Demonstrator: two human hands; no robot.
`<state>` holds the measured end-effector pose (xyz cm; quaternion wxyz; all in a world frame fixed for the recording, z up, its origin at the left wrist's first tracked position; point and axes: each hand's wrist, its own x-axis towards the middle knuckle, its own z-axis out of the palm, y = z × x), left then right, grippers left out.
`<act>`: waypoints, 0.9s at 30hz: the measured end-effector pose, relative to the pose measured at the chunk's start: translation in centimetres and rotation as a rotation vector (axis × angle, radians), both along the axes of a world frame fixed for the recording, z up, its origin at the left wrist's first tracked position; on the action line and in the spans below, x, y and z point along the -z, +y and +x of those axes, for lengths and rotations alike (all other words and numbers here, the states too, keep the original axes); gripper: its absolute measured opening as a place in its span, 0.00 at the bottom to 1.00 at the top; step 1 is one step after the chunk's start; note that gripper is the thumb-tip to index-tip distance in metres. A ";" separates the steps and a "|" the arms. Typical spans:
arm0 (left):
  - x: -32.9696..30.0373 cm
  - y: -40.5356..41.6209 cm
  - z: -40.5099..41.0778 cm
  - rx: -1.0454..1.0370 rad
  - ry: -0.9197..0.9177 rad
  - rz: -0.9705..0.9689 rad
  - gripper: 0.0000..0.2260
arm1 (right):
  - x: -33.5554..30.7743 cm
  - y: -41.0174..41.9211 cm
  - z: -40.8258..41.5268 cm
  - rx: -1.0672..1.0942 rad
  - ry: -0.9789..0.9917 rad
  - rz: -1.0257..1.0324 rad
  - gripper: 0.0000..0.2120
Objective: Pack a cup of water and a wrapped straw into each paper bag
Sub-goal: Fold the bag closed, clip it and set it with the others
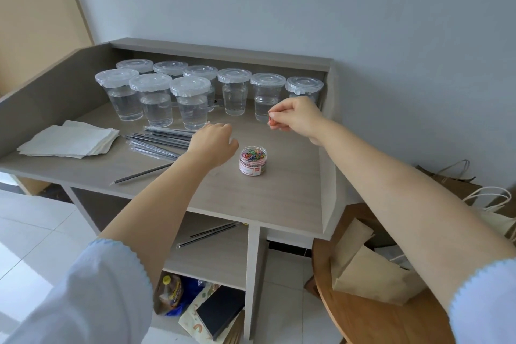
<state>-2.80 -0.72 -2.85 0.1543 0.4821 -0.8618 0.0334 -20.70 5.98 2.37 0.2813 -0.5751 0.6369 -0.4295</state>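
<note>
The right hand [297, 117] is raised above the desk [251, 193] with the forearm stretched forward, its thumb and fingertips pinched together on a small red paper clip [271, 119]. It hangs just in front of the lidded cups of water [192, 100], near the two at the right end of the row. The left hand [213, 145] reaches forward lower down, knuckles up, fingers loosely curled and holding nothing that shows; whether its fingertips touch the desk cannot be told. It sits just right of the pile of wrapped straws [159, 139] and just left of the open little jar of coloured paper clips [253, 160].

Nine cups stand along the back of the desk, six grouped at the left, three in a line to the right. One stray straw [142, 174] lies alone near the front edge. A stack of white napkins [69, 139] rests at the left. Brown paper bags [371, 276] lie on a round wooden table [377, 321] at the lower right, well apart from the cups.
</note>
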 end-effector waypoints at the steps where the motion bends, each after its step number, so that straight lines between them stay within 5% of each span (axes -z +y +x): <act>1: -0.4 0.2 -0.6 0.014 0.000 -0.009 0.12 | -0.4 0.4 -0.4 0.015 -0.025 -0.011 0.05; 13: -6.2 3.2 -11.4 0.199 0.210 -0.100 0.11 | -4.0 6.8 -9.2 0.297 -0.219 -0.180 0.10; 27: -4.4 13.0 -25.9 0.330 0.097 -0.092 0.14 | 2.1 16.1 -23.6 0.451 -0.283 0.021 0.12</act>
